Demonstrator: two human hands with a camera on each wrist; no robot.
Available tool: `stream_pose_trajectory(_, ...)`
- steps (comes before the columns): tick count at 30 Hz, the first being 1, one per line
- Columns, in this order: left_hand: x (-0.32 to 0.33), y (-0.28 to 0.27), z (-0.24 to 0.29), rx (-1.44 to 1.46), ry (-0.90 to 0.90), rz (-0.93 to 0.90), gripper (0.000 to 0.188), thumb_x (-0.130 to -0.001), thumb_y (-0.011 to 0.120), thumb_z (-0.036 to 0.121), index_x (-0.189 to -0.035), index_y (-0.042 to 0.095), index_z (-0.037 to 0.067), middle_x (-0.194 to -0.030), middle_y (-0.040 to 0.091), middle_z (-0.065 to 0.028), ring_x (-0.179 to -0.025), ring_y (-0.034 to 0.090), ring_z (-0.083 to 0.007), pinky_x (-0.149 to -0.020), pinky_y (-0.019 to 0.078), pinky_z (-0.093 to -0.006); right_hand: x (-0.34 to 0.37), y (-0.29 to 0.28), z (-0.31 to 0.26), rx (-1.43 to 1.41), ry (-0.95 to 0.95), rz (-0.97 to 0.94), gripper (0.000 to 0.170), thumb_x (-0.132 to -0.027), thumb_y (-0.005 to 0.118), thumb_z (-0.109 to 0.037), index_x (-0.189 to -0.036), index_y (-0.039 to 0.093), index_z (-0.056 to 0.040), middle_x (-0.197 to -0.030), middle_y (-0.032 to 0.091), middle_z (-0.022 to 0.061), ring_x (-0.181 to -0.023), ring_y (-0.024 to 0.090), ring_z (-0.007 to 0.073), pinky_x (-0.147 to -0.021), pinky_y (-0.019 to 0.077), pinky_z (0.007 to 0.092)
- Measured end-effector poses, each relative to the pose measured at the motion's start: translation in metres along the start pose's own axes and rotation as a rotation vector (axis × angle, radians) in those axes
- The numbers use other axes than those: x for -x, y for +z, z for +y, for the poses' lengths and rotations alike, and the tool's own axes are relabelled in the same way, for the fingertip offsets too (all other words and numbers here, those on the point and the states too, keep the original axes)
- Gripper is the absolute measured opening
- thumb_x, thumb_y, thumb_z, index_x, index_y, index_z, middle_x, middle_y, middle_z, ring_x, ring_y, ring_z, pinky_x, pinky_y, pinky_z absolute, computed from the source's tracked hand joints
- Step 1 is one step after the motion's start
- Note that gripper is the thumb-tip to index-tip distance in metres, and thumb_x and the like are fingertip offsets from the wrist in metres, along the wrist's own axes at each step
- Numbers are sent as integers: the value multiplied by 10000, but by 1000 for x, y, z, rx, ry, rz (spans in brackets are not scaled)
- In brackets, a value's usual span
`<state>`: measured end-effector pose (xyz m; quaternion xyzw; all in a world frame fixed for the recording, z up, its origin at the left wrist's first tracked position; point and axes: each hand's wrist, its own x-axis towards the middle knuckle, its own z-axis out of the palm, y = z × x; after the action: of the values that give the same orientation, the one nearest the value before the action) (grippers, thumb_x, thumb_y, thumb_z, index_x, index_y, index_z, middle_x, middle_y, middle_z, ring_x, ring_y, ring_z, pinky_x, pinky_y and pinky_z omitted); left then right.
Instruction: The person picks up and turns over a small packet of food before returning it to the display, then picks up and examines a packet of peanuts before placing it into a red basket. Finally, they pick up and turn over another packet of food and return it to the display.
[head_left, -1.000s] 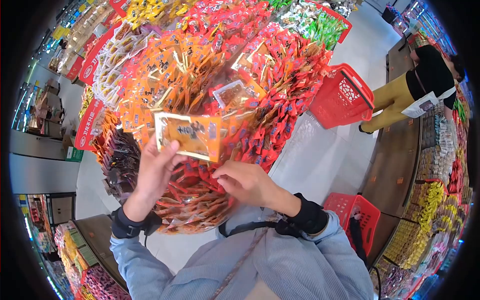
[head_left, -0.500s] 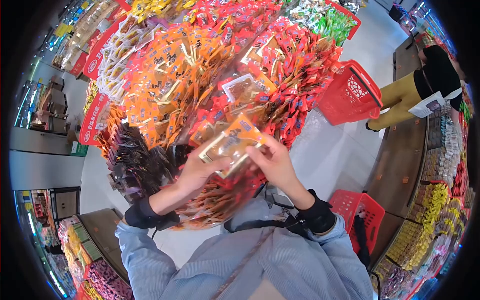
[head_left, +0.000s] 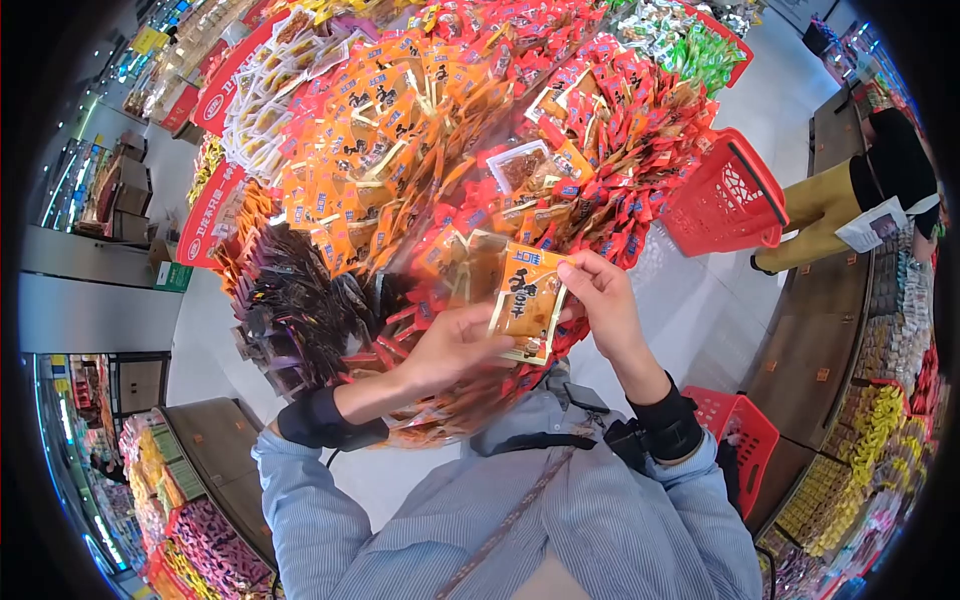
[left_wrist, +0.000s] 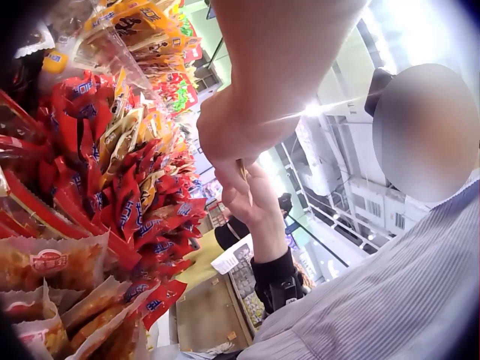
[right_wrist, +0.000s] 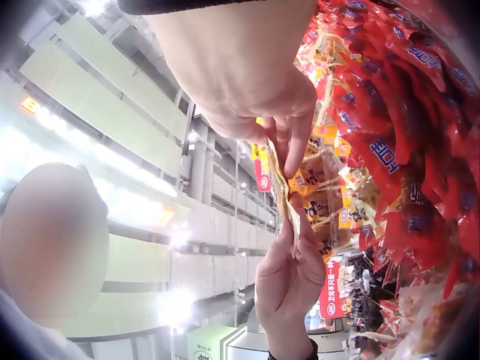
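Observation:
An orange snack packet (head_left: 530, 300) with black lettering and a cream border is held face up in front of the body. My left hand (head_left: 450, 345) pinches its lower left edge, thumb on the front. At the upper right corner, my right hand (head_left: 608, 305) pinches it between thumb and fingers. The right wrist view catches the packet (right_wrist: 283, 187) edge-on, with one hand at each end. In the left wrist view my left hand (left_wrist: 244, 131) covers most of it. Just beyond lies a heap of orange packets (head_left: 365, 160) and red packets (head_left: 640, 150).
Dark packets (head_left: 300, 300) fill the heap's left side, by red signs (head_left: 210, 215). A red basket (head_left: 725, 195) hangs at its right, and another red basket (head_left: 740, 440) stands near my right elbow. A person in yellow trousers (head_left: 825, 215) stands at the right shelves.
The packet went from my left hand's raised grip into both hands, turned upright, and moved right. My right hand came up from below it to its right corner. The view shifted slightly.

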<state>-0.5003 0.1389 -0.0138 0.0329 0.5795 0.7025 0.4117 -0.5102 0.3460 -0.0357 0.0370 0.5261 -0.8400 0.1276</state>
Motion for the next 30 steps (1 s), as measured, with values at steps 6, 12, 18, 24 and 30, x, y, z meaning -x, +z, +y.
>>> stream_pose_trajectory(6, 5, 2, 6, 38, -47, -6, 299, -877, 488, 34, -1167, 453, -28, -1089, 570, -107, -977, 567, -161, -825, 497, -301, -1, 3, 2, -27, 35, 17, 164, -878, 515, -154, -879, 536, 9, -757, 595, 59, -634, 588, 104, -494, 530, 238)
stream_pose_trajectory(12, 7, 3, 7, 57, -54, -17, 308, -879, 480, 33, -1179, 444, -25, -1100, 565, -106, -982, 566, -166, -824, 498, -299, -3, 3, 3, -11, 52, 14, 162, -873, 522, -153, -857, 543, 6, -731, 590, 50, -616, 583, 98, -483, 525, 234)
stream_pose_trajectory(18, 9, 2, 4, 81, -23, -27, 309, -882, 473, 33, -1183, 441, -23, -1109, 560, -108, -981, 568, -167, -825, 498, -299, -2, 5, 3, -11, 65, 0, 162, -872, 524, -152, -858, 546, 8, -728, 592, 52, -607, 585, 98, -470, 515, 228)
stream_pose_trajectory(24, 9, 1, 4, 85, -44, -23, 310, -881, 480, 40, -1182, 442, -23, -1110, 560, -106, -979, 568, -167, -826, 496, -298, -2, 5, 3, -11, 66, 0, 161, -873, 522, -153, -870, 551, 5, -735, 595, 50, -616, 588, 96, -471, 514, 223)
stream_pose_trajectory(30, 10, 1, 2, 88, -50, -16, 315, -880, 486, 47, -1183, 440, -25, -1099, 568, -110, -975, 573, -168, -825, 498, -295, -2, 3, 5, 3, 61, -16, 167, -875, 518, -154, -883, 552, 9, -745, 597, 54, -629, 590, 97, -483, 523, 228)
